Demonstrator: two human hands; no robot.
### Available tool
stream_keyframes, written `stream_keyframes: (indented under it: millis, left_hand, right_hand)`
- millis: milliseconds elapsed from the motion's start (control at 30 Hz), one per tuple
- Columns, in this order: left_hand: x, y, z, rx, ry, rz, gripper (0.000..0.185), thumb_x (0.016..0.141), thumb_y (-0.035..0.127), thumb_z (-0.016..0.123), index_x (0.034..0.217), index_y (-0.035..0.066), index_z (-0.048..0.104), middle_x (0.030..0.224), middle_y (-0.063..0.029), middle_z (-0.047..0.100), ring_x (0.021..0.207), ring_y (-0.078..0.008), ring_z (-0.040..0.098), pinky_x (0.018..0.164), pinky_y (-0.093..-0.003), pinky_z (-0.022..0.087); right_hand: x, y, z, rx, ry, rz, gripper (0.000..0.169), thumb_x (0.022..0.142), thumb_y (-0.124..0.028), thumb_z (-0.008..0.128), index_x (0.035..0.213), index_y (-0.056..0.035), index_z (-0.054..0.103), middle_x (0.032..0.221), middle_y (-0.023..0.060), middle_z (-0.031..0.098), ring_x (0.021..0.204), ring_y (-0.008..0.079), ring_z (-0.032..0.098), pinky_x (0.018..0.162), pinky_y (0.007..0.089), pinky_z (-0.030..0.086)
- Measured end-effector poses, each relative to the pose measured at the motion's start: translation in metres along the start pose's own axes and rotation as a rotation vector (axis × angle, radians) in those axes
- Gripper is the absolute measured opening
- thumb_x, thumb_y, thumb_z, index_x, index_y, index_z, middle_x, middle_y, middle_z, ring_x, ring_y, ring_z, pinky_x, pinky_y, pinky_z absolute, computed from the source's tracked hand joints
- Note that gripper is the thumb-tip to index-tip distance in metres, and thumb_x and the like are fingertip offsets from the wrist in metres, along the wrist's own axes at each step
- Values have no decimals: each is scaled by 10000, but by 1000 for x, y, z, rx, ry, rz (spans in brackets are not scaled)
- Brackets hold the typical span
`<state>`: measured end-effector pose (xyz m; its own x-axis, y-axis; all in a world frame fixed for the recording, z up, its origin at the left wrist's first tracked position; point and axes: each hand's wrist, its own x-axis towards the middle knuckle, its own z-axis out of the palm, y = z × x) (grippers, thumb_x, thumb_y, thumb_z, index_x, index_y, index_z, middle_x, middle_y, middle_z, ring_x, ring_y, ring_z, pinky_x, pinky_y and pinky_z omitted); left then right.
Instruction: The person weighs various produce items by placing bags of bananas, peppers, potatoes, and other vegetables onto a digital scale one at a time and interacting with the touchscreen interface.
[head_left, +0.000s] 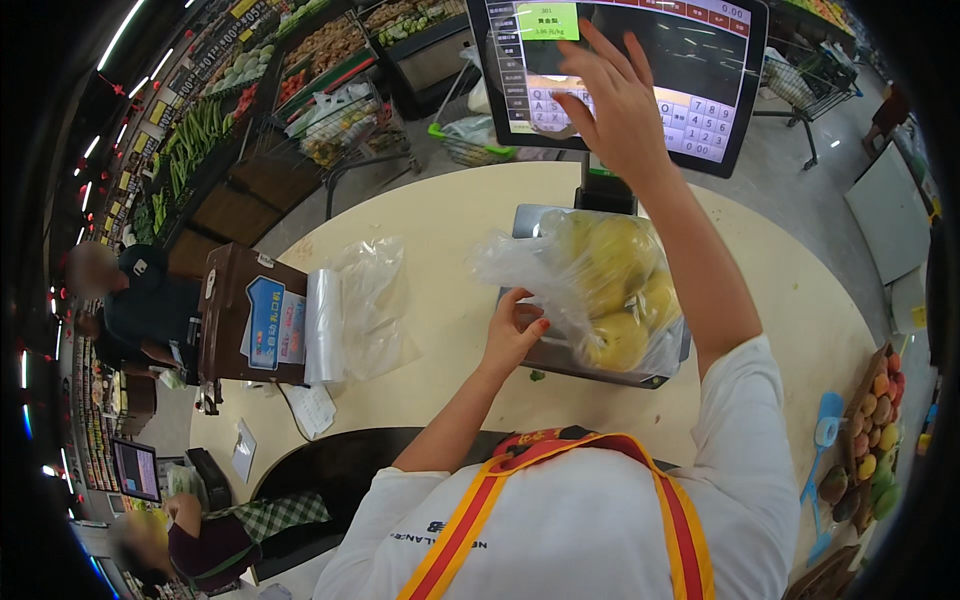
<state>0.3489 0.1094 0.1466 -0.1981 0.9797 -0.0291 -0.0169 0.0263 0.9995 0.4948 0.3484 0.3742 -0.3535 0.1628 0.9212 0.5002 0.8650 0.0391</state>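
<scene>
Several yellow pears (619, 341) fill a clear plastic bag (517, 262), which lies on a weighing scale (531, 217) on the table before me. My left hand (517, 330) is beside the gathered end of the bag, at the scale's left edge, with its fingers curled and apart; nothing shows in its grasp. Beyond the scale stands a touchscreen monitor (697, 52) with a green item tile at its upper left and a keypad below. My right hand (611, 97) is raised in front of this screen with its fingers spread and empty; whether a fingertip touches the glass I cannot tell.
A roll of clear plastic bags (323, 327) lies beside a brown box-shaped machine (229, 322) on the left of the pale table (450, 217). Fruit in a wicker basket (862, 420) is at the right. Shopping carts (345, 124) stand beyond. Two people are at the left.
</scene>
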Motion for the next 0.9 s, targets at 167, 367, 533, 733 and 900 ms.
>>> stream_keyframes:
  millis: [167, 367, 533, 733, 900]
  left_hand:
    - [-8, 0, -5, -62, 25, 56, 569, 809, 127, 708, 1290, 11, 428, 1201, -106, 510, 951, -148, 562, 721, -280, 512]
    - [-10, -1, -11, 137, 83, 189, 584, 849, 295, 686, 1286, -8, 443, 1190, -129, 527, 1018, -209, 551, 854, -321, 477]
    - [27, 6, 10, 421, -32, 404, 771, 835, 563, 592, 1301, -26, 419, 1246, -189, 491, 1216, -315, 430, 1017, -397, 344]
    - [73, 3, 20, 314, -99, 373, 754, 850, 445, 646, 1354, -37, 357, 1354, -180, 418, 1264, -297, 381, 1085, -373, 259]
    - [77, 69, 75, 93, -78, 339, 652, 847, 238, 689, 1351, -31, 375, 1353, -139, 433, 1232, -254, 424, 1065, -352, 302]
  right_hand:
    - [23, -30, -29, -62, -45, 3, 292, 734, -176, 712, 960, -74, 557, 1134, 78, 605, 1271, 270, 431, 1090, 529, 226]
    - [-83, -58, -107, -3, 3, 124, 236, 811, -126, 666, 1023, -86, 570, 1135, 74, 632, 1222, 289, 488, 1085, 492, 240]
    - [-227, -37, -161, -73, -202, 648, 199, 815, -68, 642, 1007, -51, 591, 1111, 120, 627, 1177, 323, 514, 1013, 465, 347]
    - [-368, -88, -186, 40, -302, 1216, 217, 854, -136, 633, 1030, -14, 594, 1013, 138, 645, 979, 284, 613, 848, 341, 467]
    - [-409, -136, -180, 335, -174, 1541, 197, 844, -102, 618, 1013, -2, 601, 980, 140, 669, 947, 269, 636, 827, 327, 478]
